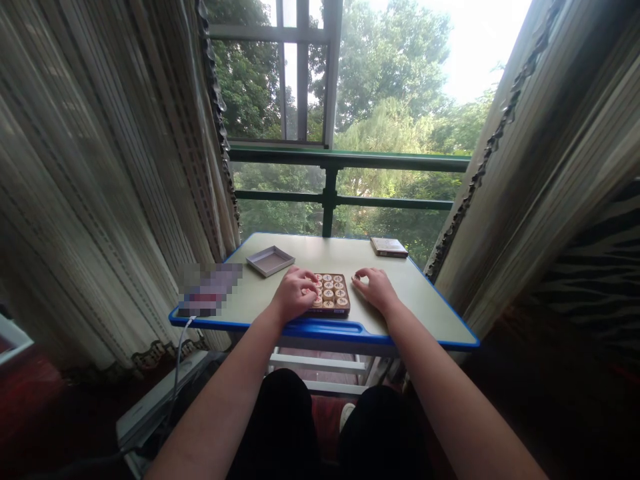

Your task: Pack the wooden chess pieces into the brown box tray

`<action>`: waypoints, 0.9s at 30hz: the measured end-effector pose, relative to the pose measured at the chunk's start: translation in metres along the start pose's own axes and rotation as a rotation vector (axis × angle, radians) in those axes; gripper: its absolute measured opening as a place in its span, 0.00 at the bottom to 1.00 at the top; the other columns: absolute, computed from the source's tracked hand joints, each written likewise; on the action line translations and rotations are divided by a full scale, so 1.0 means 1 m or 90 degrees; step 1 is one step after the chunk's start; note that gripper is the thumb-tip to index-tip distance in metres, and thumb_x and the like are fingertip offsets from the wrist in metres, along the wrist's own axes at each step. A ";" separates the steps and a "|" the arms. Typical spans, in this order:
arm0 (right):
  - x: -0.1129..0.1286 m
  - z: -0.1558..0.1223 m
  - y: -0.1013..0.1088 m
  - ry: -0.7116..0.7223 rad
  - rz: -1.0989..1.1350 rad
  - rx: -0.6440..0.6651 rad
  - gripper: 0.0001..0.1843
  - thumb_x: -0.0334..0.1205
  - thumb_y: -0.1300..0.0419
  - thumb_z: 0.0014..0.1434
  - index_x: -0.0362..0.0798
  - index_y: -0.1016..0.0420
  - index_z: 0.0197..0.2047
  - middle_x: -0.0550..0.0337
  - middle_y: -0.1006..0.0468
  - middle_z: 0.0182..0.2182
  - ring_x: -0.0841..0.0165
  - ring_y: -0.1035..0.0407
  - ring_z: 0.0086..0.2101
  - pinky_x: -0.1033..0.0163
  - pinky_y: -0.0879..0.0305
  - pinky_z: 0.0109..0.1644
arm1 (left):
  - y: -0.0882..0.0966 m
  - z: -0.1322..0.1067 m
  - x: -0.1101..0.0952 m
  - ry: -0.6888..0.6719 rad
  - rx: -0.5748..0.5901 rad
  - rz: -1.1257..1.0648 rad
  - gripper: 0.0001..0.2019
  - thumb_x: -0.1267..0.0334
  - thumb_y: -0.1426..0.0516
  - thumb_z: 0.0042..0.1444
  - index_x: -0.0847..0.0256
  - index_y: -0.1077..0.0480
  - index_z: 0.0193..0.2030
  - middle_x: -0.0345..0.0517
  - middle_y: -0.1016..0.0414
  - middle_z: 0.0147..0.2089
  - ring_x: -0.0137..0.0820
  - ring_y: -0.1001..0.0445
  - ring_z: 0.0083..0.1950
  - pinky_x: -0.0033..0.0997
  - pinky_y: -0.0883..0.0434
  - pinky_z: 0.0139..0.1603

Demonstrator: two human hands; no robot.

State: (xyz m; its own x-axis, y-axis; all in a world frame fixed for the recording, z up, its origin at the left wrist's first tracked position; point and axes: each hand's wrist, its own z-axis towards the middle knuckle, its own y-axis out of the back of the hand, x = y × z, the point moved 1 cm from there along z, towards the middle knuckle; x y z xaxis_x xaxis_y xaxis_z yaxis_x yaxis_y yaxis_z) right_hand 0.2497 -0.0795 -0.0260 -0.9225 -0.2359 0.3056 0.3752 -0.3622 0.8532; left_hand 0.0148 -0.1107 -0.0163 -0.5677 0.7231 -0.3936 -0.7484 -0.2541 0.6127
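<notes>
A shallow brown box [345,311] near the table's front edge holds rows of round wooden xiangqi pieces [328,293], their faces marked with characters. My left hand [294,293] is over the box's left side, fingers and thumb curled around a xiangqi piece there; the hand covers much of that end. To the right of the box, apart from it, my right hand [376,288] pinches a small round xiangqi piece [355,277] between thumb and fingertips, just above or at the tabletop.
An open grey-lilac box lid [271,261] lies at the back left of the blue-edged table [425,300]. A flat box [389,247] sits at the back right. At left is a blurred-out device with a white cable [181,347]. Curtains [150,167] flank the railing [400,161].
</notes>
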 end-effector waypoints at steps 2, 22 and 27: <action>0.000 0.000 0.000 0.013 0.026 -0.011 0.10 0.41 0.44 0.54 0.46 0.26 0.37 0.54 0.24 0.38 0.63 0.34 0.40 0.58 0.42 0.48 | 0.000 0.000 0.000 -0.003 0.006 -0.001 0.09 0.73 0.45 0.42 0.58 0.26 0.18 0.41 0.25 0.35 0.33 0.34 0.41 0.36 0.36 0.47; 0.047 -0.024 0.006 0.217 0.440 -0.090 0.08 0.39 0.40 0.51 0.48 0.28 0.36 0.58 0.23 0.31 0.71 0.30 0.28 0.64 0.29 0.34 | -0.008 0.002 0.002 -0.106 -0.039 0.054 0.13 0.57 0.45 0.54 0.60 0.26 0.43 0.48 0.24 0.39 0.35 0.32 0.41 0.38 0.34 0.45; 0.049 -0.025 0.007 0.241 0.447 -0.082 0.09 0.42 0.37 0.50 0.48 0.28 0.35 0.58 0.25 0.30 0.70 0.31 0.29 0.63 0.30 0.35 | -0.007 0.001 -0.001 -0.130 -0.061 0.055 0.12 0.56 0.44 0.53 0.60 0.25 0.40 0.47 0.23 0.37 0.34 0.31 0.39 0.37 0.33 0.43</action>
State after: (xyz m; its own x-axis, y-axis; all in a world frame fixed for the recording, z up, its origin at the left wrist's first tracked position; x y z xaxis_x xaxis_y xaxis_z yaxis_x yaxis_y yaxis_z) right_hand 0.2097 -0.1156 -0.0159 -0.3834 -0.7280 0.5683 0.8843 -0.1119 0.4532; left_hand 0.0213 -0.1087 -0.0198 -0.5574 0.8083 -0.1897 -0.7342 -0.3733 0.5671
